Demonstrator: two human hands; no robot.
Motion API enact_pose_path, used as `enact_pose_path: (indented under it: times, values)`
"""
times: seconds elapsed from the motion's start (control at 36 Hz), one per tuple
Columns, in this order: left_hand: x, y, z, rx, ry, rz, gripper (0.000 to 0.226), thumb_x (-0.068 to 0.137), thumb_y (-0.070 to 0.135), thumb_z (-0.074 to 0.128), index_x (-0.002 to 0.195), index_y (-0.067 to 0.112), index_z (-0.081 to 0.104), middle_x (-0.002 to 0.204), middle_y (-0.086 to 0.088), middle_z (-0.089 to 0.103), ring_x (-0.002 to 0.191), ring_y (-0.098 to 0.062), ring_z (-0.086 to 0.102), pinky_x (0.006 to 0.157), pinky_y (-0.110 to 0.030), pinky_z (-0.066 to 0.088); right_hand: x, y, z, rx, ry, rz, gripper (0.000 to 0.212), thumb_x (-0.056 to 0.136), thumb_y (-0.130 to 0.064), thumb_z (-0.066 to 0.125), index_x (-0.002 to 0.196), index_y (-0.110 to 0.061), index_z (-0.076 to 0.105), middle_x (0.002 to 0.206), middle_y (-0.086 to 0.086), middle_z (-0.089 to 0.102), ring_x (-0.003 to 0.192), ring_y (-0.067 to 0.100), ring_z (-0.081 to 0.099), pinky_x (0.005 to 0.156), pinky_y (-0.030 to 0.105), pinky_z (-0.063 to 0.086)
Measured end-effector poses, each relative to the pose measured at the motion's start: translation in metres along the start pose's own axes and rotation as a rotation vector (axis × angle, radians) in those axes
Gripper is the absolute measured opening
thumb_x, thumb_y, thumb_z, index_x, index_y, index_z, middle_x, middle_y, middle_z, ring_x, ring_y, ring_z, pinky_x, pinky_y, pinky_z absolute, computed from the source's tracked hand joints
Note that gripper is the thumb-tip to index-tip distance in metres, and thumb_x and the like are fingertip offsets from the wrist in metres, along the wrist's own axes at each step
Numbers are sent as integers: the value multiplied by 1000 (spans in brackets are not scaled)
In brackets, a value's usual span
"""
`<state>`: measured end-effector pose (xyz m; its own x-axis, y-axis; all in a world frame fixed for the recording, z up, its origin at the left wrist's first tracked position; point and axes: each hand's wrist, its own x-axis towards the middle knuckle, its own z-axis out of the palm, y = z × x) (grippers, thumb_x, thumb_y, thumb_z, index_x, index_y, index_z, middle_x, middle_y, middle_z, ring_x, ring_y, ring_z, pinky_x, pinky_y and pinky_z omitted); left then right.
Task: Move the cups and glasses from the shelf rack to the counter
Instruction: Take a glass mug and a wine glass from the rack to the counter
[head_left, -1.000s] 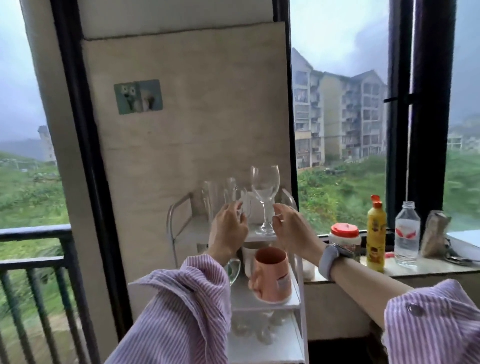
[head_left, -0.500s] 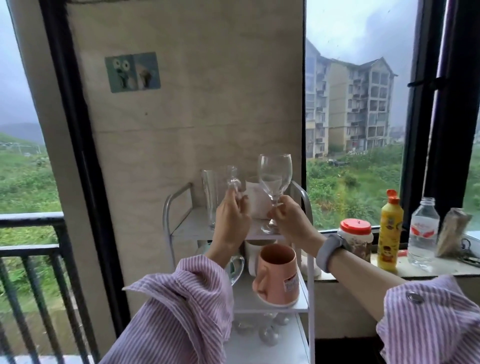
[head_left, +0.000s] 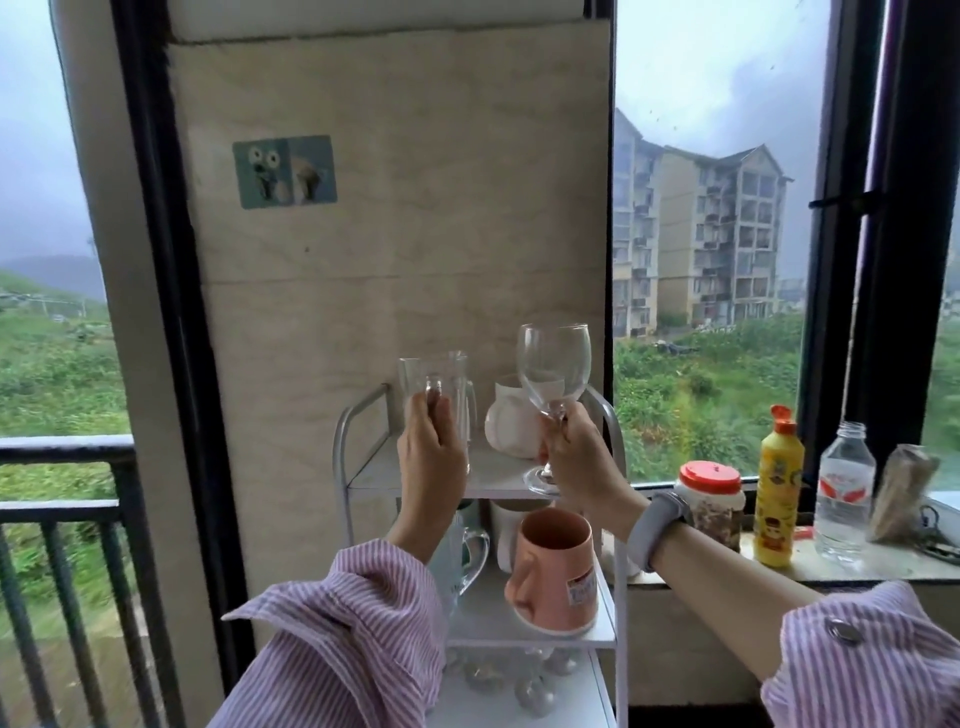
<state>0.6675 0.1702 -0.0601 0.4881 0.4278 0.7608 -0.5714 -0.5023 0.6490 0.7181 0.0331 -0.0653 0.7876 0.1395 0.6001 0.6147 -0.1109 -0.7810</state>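
Note:
A white metal shelf rack (head_left: 363, 480) stands against the wall. My right hand (head_left: 576, 462) grips the stem of a clear wine glass (head_left: 554, 371), its foot just above the top shelf's right edge. My left hand (head_left: 428, 457) grips a tall clear tumbler (head_left: 454, 395) over the top shelf. A white mug (head_left: 506, 423) lies behind them on the top shelf. On the middle shelf stand a pink mug (head_left: 556, 569), a clear glass mug (head_left: 467, 551) and a white cup (head_left: 503, 530). Several small glasses (head_left: 519, 675) lie on the bottom shelf.
The stone counter (head_left: 857, 564) runs along the window to the right of the rack. On it stand a red-lidded jar (head_left: 710, 501), a yellow bottle (head_left: 778, 491), a water bottle (head_left: 844, 488) and a brown packet (head_left: 901, 491). A dark railing (head_left: 62, 467) is at the left.
Both hands have closed on the glasses and lifted them a little off the top shelf. The wine glass now tilts slightly and sits higher.

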Motion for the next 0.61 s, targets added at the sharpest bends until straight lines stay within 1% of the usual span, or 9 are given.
enact_pose_path:
  times: [0.08,0.14,0.22,0.28,0.39,0.47,0.5,0.56,0.61]
  values:
    - [6,11,-4,-6,44,73,19,96,17,38,79,13,45,62,0,46,53,-16,40,53,-39,35,-2,-18,-9,2,31,-66,15,96,-14,39,86,-22,47,67,-3,52,59,10,51,55,21,43]
    - [12,24,-5,-20,64,125,20,96,16,38,77,12,44,59,0,45,52,-19,39,52,-43,36,-3,-31,-21,3,27,-112,20,97,-14,40,81,-26,45,62,-1,50,53,11,50,51,18,45]
    - [23,50,0,-77,60,202,24,96,16,39,72,19,42,58,1,43,50,-15,37,48,-39,35,-6,-47,-45,-65,46,-193,21,96,-12,41,83,-27,45,59,-1,51,48,3,51,49,11,44]
    - [25,71,8,-119,23,259,28,96,15,39,70,26,40,58,1,43,50,-13,37,46,-34,33,-8,-56,-66,-131,71,-213,20,96,-13,42,82,-28,46,58,-4,53,46,-1,52,48,12,45]
    - [14,104,36,-208,-95,309,17,96,18,40,80,15,48,61,3,47,51,-14,41,47,-43,38,-21,-69,-116,-218,162,-192,21,96,-14,43,78,-23,46,57,-3,51,52,16,52,56,31,46]
    - [-8,126,65,-268,-171,326,14,93,21,41,83,17,49,58,4,47,50,-13,40,50,-37,36,-42,-75,-157,-201,255,-125,23,95,-11,44,74,-18,46,57,0,48,54,18,46,61,38,42]
    - [-18,134,76,-299,-200,327,16,92,25,41,83,15,50,58,4,47,52,-14,40,52,-34,35,-51,-76,-172,-205,294,-104,22,95,-11,45,74,-18,46,57,1,47,53,16,46,61,36,43]
    - [-40,150,99,-385,-283,310,21,90,27,40,86,10,52,60,2,46,55,-18,41,54,-33,35,-73,-79,-205,-261,369,-73,23,95,-11,46,72,-16,46,56,1,48,49,11,49,54,21,43]
    - [-65,168,123,-475,-382,284,15,94,21,43,86,12,52,61,5,44,56,-17,39,54,-33,34,-100,-83,-242,-330,423,-18,23,95,-14,46,72,-16,47,56,3,50,44,6,50,46,14,41]
